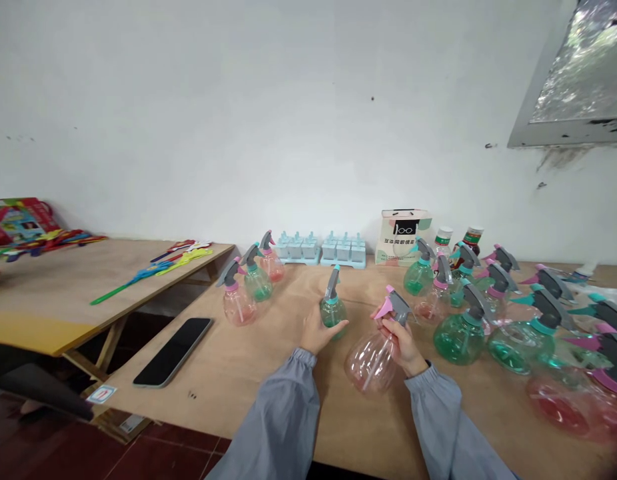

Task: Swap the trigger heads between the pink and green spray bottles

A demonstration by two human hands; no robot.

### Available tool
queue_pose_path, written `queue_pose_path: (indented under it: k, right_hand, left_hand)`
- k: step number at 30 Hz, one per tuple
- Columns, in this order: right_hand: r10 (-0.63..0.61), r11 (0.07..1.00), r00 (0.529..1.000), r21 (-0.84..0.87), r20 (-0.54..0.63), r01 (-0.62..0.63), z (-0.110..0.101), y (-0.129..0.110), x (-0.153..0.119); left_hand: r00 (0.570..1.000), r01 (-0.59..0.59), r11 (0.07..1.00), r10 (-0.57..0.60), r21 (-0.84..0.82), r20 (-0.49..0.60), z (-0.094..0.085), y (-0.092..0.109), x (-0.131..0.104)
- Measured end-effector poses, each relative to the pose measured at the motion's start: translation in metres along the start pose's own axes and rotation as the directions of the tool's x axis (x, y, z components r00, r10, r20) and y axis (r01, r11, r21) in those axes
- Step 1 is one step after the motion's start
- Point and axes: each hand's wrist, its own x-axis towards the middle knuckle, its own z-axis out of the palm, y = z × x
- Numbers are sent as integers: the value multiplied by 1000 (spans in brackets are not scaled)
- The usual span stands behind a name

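Note:
My left hand (319,328) is wrapped round the body of a green spray bottle (333,311), which is upright with a grey and teal head. In my right hand (402,343) is a pink spray bottle (371,363), gripped at the neck and tilted, its clear round body lower left of the hand. Left of my hands stand a clear pink spray bottle (238,307), a green spray bottle (258,283) and another pink spray bottle (272,265). Several more spray bottles, among them a green one (458,339), crowd the table's right side.
A black phone (173,352) lies at the table's left edge. By the wall are light blue ice-pop moulds (343,251), a paper bag (401,239) and capped bottles (472,241). Another table (48,287) at left holds colourful strips (153,273); part of another person's hand shows there.

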Motion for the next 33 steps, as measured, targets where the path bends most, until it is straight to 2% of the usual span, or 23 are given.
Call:
queue_pose_path:
  k: [2,5,9,15,20,26,33]
  right_hand:
    - [-7,999,999,41,-37,8,0,2,1]
    - [5,998,1000,65,-18,-4,1,3,1]
    - [30,999,1000,37,6,-30,3,5,0]
    - [-38,998,999,-43,-9,37,1,5,-3]
    - [15,1000,999,-20,28,-15,5,1,-5]
    - [-60,998,993,13,-104,61,2,9,-3]
    - [32,999,990,-23,-137,-35,-2,23,-1]
  left_hand:
    - [1000,3,1000,-3,-18,-4,0,-1,0]
    - [1000,14,999,-14,-43,-6,1,-1,0]
    - [1000,9,1000,-9,-24,11,0,1,0]
    - [1000,17,1000,-17,0,25,-2,4,-1]
    - [1000,-2,1000,2,-7,22,-2,3,-1]
    - [999,17,1000,-17,13,32,-3,7,-2]
    - [999,14,1000,-14,6,31,-4,8,-1]
